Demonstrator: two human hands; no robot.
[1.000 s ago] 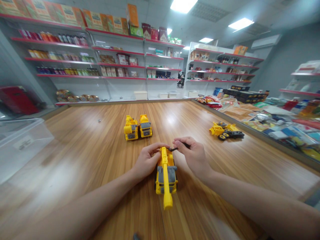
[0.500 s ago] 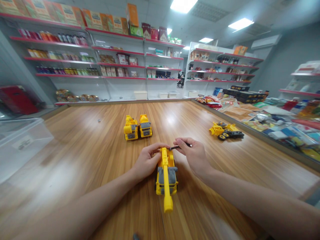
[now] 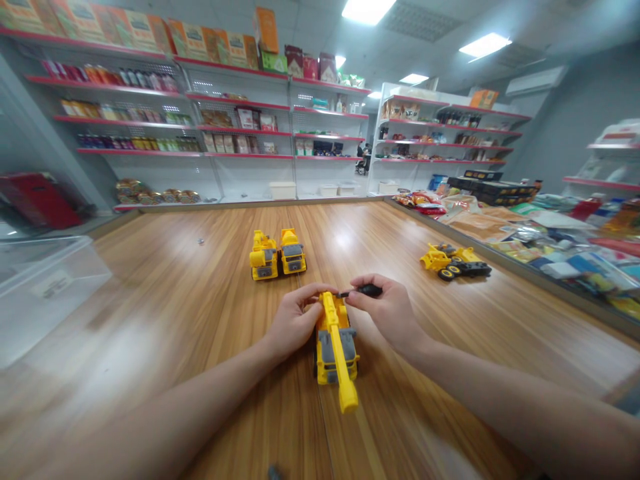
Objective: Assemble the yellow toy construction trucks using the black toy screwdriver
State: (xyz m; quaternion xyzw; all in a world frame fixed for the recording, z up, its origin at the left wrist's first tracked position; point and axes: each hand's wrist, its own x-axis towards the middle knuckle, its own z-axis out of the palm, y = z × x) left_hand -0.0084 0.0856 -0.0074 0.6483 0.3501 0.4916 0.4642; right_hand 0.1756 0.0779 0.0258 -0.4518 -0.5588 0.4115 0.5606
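A yellow and grey toy crane truck (image 3: 336, 347) stands on the wooden table in front of me, its long boom pointing toward me. My left hand (image 3: 296, 321) is closed around the truck's far left end, thumb near the base of the boom. In my right hand (image 3: 387, 310) is a black-handled screwdriver (image 3: 370, 290), pinched between thumb and fingers. Its shaft points left, and the tip meets the far right end of the truck; the exact contact point is too small to make out.
Two yellow toy trucks (image 3: 278, 255) stand side by side farther back. Yellow and black toy vehicle parts (image 3: 456, 261) lie at the right. A clear plastic bin (image 3: 50, 293) is at the left. A small dark piece (image 3: 273, 473) lies at the near edge. Packaged goods (image 3: 500, 230) border the right side.
The crane truck's near end and boom have swung slightly to the right. My right hand has shifted its hold, and more of the screwdriver's black handle shows.
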